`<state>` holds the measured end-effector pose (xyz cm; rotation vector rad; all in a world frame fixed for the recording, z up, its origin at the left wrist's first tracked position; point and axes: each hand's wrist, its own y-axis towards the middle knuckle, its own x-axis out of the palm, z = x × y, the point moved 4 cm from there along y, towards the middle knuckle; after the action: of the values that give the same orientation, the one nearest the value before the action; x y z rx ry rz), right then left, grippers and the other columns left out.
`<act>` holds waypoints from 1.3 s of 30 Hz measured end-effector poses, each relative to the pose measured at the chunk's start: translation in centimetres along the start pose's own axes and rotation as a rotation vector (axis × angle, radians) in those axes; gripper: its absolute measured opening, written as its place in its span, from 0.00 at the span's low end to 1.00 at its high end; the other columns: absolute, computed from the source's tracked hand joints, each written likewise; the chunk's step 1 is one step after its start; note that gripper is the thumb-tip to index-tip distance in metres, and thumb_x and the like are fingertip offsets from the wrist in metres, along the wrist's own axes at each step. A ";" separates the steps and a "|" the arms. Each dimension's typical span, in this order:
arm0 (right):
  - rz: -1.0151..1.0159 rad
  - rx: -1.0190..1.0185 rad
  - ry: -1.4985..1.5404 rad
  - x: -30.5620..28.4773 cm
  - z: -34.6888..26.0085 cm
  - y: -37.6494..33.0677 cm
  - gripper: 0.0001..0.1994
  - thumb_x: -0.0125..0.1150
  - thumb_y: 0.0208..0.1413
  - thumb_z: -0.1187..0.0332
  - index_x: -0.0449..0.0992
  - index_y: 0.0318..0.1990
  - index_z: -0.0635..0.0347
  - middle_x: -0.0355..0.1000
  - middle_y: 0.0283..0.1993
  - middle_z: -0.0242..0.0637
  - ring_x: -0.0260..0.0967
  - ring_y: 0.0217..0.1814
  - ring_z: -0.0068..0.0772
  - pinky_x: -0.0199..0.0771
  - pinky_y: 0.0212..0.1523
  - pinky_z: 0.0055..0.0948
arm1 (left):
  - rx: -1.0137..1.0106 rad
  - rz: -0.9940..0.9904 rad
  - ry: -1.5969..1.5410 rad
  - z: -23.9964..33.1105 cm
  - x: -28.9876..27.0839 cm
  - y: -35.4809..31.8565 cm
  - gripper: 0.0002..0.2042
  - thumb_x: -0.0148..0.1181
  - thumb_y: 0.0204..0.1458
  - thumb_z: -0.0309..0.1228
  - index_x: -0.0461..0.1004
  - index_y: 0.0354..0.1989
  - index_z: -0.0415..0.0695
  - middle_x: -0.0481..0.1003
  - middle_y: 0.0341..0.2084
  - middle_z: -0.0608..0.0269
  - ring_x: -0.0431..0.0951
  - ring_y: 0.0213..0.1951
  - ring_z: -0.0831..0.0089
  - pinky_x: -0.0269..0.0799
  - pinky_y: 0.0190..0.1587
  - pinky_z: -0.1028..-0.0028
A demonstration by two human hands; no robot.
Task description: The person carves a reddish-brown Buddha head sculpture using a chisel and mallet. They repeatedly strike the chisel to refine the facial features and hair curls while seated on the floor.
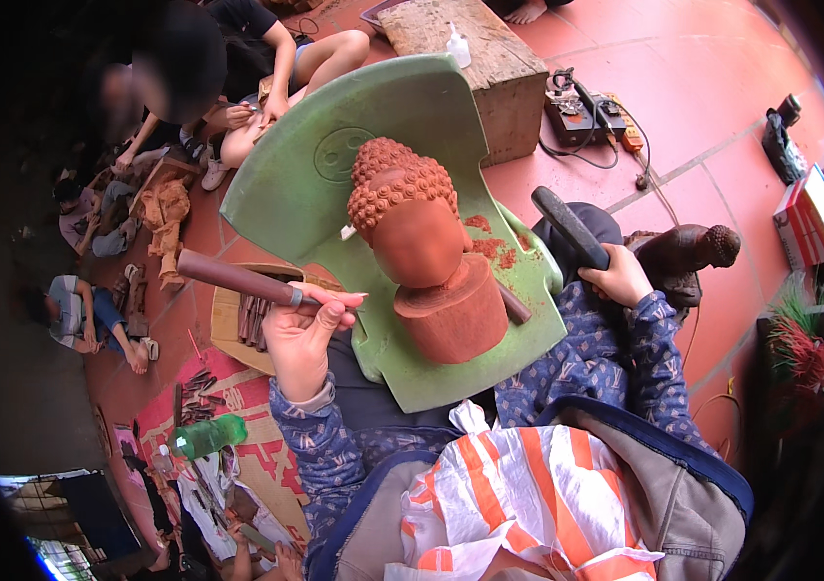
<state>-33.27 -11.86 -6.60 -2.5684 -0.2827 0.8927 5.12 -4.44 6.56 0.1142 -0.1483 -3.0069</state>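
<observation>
A reddish-brown carved wooden head (419, 242) with rows of small knobbed curls stands upright on its round block base on a green plastic chair seat (412, 382). My left hand (300, 334) is closed around a chisel (237, 278), its brown round handle pointing left and its tip end toward the carving. In my right hand (622, 278) is a dark flat wooden mallet (567, 225), raised beside the chair's right edge. Neither tool touches the head. Another brown tool handle (513, 302) lies against the base, and wood chips (494, 254) are scattered behind it.
Left of the chair sits a cardboard box (223, 334) of chisels. A wooden block (513, 107) with a white bottle (458, 46) stands behind. A power box (581, 116) with cords and a dark carved figure (688, 254) are to the right. Other people sit at left.
</observation>
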 end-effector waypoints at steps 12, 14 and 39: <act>0.022 -0.043 -0.019 0.0 0.6 0.0 0.10 0.63 0.45 0.67 0.72 0.30 0.65 0.69 0.17 0.34 0.68 0.16 0.24 0.68 0.21 0.25 | 0.181 -0.035 0.110 3.2 5.6 1.1 0.10 0.56 0.54 0.23 0.62 0.39 0.37 0.74 0.35 0.51 0.78 0.40 0.63 0.78 0.40 0.73; 0.037 -0.060 -0.018 0.0 0.8 0.0 0.11 0.62 0.44 0.65 0.73 0.29 0.65 0.70 0.16 0.36 0.70 0.17 0.27 0.69 0.22 0.28 | 0.252 -0.021 0.157 3.6 6.5 2.0 0.09 0.56 0.55 0.25 0.63 0.39 0.36 0.75 0.36 0.48 0.79 0.40 0.62 0.79 0.39 0.74; 0.085 -0.297 0.002 -0.6 0.5 -0.5 0.14 0.63 0.44 0.66 0.71 0.33 0.68 0.71 0.26 0.49 0.72 0.32 0.42 0.68 0.36 0.36 | 0.469 0.058 0.599 2.5 7.0 4.3 0.08 0.58 0.55 0.28 0.67 0.35 0.37 0.71 0.28 0.64 0.76 0.33 0.76 0.72 0.37 0.79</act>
<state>-34.07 -11.49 -6.43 -2.8729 -0.3293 0.9401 -1.45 -9.38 8.97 1.0078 -0.7594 -2.6712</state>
